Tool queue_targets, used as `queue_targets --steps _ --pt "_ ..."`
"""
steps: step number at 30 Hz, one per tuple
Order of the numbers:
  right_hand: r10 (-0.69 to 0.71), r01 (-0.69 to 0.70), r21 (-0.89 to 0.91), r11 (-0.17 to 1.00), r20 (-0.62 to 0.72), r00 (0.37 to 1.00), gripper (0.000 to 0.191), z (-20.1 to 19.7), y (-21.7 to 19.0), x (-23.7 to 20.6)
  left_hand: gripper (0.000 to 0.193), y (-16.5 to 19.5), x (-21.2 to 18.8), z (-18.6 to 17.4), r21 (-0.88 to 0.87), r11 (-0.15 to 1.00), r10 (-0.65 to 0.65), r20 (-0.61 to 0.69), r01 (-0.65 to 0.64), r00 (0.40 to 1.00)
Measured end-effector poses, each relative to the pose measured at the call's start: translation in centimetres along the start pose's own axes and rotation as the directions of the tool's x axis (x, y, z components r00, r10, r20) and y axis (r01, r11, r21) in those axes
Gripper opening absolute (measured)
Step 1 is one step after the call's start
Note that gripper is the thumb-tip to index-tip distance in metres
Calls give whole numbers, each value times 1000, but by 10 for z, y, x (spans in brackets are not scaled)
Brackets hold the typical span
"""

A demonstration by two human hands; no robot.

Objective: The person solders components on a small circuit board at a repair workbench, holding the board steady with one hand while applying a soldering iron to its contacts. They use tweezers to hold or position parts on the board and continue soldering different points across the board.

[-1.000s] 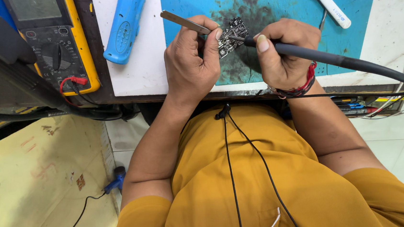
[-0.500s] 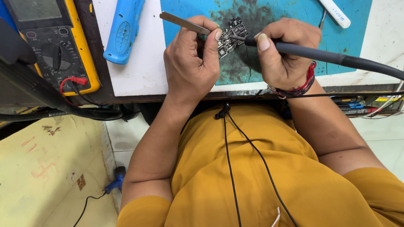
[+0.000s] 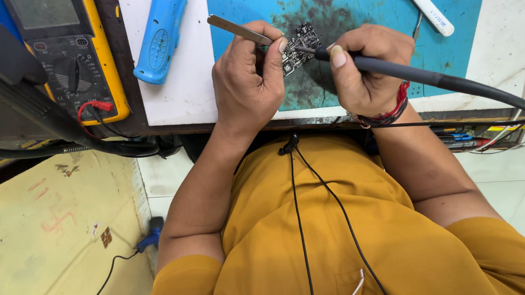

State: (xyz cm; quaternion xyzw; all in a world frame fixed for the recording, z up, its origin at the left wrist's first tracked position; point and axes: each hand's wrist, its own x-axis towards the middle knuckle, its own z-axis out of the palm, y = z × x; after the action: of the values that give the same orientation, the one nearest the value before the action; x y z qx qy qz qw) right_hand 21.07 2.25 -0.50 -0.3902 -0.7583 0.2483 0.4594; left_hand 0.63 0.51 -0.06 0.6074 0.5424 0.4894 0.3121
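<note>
White tabletop (image 3: pixel 177 98) fills the upper part of the head view, with a stained blue mat (image 3: pixel 465 25) laid over its right half and a pale tiled floor below. On the mat's dark smudge sits a small black circuit board (image 3: pixel 299 43), between the two hands. The left hand (image 3: pixel 248 83) is closed around metal tweezers (image 3: pixel 234 30), whose tips point toward the board's left edge. The right hand (image 3: pixel 365 64), with a red thread band at the wrist, is curled around a black soldering iron (image 3: pixel 406 75); its tip rests at the board's right side, and its thick cord runs off to the right. Well to the left lie a blue handheld tool (image 3: pixel 161 34) and a yellow-cased multimeter (image 3: pixel 71 62) with a red plug in it. A white-and-red tool (image 3: pixel 422 0) lies at the mat's top right.
</note>
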Motion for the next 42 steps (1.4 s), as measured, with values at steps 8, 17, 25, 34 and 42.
queue_targets --steps 8,17,25,34,42 --pt "-14 14 5 1000 -4 1000 13 0 2 -2 8 1 0 0 -9 1000 -25 -3 25 1000" --pt "2 -2 1 1000 -7 1000 14 0 1 -1 8 1 0 1 -18 1000 -20 -11 19 1000" --pt "-12 12 -3 1000 6 1000 15 -1 2 -1 8 1 -1 0 -5 1000 -11 -9 10 1000" --pt "-29 29 9 1000 -1 1000 16 0 3 -1 8 1 -1 1 -12 1000 -18 -9 18 1000" --pt "-38 38 6 999 9 999 15 -1 2 -1 8 1 -1 1 -13 1000 -17 -10 17 1000"
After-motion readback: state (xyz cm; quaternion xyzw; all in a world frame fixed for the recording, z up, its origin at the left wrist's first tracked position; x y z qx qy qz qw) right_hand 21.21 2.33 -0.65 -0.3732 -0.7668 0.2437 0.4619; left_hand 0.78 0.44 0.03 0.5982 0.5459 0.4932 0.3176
